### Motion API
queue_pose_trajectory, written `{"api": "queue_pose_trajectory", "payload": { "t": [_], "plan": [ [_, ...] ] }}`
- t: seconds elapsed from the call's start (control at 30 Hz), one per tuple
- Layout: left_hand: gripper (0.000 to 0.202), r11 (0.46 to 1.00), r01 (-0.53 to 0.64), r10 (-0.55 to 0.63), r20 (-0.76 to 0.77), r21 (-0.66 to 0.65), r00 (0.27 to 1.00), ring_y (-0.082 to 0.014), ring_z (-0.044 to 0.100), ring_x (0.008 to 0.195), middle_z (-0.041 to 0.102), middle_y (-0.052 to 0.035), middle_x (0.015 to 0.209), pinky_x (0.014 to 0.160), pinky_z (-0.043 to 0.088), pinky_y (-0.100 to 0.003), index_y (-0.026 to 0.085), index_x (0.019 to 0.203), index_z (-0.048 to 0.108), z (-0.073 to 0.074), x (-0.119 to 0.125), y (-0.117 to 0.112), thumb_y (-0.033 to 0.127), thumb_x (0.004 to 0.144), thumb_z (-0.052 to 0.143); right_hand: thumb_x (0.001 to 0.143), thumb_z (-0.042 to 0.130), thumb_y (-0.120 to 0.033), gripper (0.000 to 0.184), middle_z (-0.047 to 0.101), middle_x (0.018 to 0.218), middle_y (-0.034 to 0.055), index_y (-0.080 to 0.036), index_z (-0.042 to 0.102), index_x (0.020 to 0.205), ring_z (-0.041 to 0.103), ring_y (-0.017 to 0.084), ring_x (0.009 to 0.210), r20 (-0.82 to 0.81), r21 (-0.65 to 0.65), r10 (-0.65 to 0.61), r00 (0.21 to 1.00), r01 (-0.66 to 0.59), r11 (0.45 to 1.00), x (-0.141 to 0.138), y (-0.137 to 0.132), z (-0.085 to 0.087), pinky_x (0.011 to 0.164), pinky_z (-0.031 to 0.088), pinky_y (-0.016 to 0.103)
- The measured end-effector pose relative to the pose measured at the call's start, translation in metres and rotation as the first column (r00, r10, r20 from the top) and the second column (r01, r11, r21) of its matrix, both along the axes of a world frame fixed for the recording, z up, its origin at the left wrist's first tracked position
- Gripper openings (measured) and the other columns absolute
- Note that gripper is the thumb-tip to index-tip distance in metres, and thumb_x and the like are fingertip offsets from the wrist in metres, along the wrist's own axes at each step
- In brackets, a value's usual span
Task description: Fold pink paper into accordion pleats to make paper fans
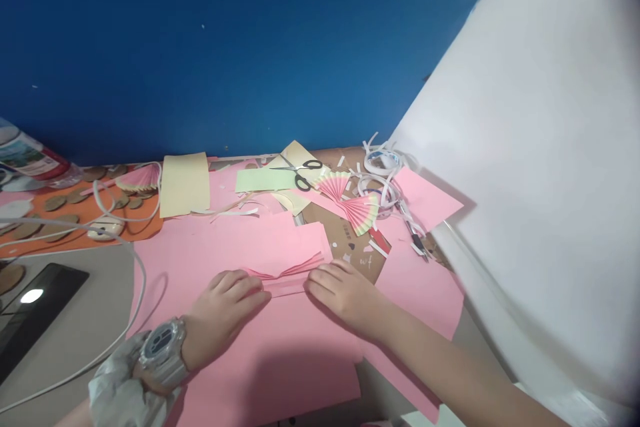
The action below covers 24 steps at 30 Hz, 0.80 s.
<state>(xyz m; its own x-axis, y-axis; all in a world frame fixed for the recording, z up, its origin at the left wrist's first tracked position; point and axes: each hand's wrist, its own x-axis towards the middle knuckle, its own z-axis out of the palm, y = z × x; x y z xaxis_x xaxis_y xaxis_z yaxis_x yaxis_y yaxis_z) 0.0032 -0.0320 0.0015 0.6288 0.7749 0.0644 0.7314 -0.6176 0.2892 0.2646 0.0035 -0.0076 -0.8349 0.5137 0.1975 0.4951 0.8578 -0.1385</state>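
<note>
A strip of pink paper folded into narrow pleats (289,275) lies on a large pink sheet (260,360). My left hand (225,310), with a grey watch on its wrist, presses on the strip's left end with curled fingers. My right hand (345,293) holds down the right end, fingers bent on the folds. Both hands pinch the pleated strip between them.
Behind lie black-handled scissors (305,173), two pleated paper fans (350,203), cream (184,183) and green (265,179) papers, white paper strips (383,177), and a brown card (350,243). A white cable (135,267), a dark phone (35,313) and an orange sheet (75,217) with brown discs sit left. A white board (540,180) leans on the right.
</note>
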Motion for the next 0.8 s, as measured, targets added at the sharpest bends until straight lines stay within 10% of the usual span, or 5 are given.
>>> {"api": "queue_pose_trajectory", "payload": {
  "t": [0.2, 0.5, 0.8],
  "plan": [
    [0.015, 0.996, -0.081, 0.081, 0.005, -0.037, 0.997, -0.0238, 0.051, 0.088, 0.061, -0.0062, 0.093, 0.079, 0.037, -0.041, 0.020, 0.088, 0.058, 0.003, 0.020, 0.015, 0.030, 0.087, 0.047, 0.089, 0.038, -0.008, 0.021, 0.057, 0.081, 0.0088, -0.013, 0.058, 0.084, 0.049, 0.020, 0.079, 0.018, -0.088, -0.025, 1.000, 0.026, 0.996, -0.011, 0.013, 0.003, 0.071, 0.037, 0.033],
    [0.022, 0.964, 0.006, 0.026, 0.120, -0.264, 0.992, -0.0112, 0.054, 0.066, 0.059, 0.0022, 0.072, 0.063, 0.042, -0.022, 0.020, 0.079, 0.057, 0.036, 0.015, 0.033, 0.028, 0.092, 0.041, 0.095, 0.039, -0.023, 0.024, 0.058, 0.074, -0.0025, -0.019, 0.055, 0.078, 0.055, 0.009, 0.067, -0.018, -0.410, -0.067, 0.998, 0.053, 0.910, 0.003, 0.029, 0.058, 0.056, 0.039, 0.020],
    [0.019, 0.965, -0.060, 0.101, 0.152, -0.254, 0.983, -0.0164, 0.054, 0.080, 0.058, -0.0022, 0.083, 0.077, 0.040, -0.031, 0.020, 0.083, 0.061, 0.005, 0.008, 0.037, 0.026, 0.089, 0.045, 0.092, 0.047, -0.028, 0.019, 0.055, 0.086, 0.0045, -0.016, 0.060, 0.084, 0.051, 0.017, 0.082, -0.008, -0.370, -0.147, 0.989, 0.134, 0.919, -0.004, 0.029, 0.018, 0.075, 0.038, 0.030]
  ]
}}
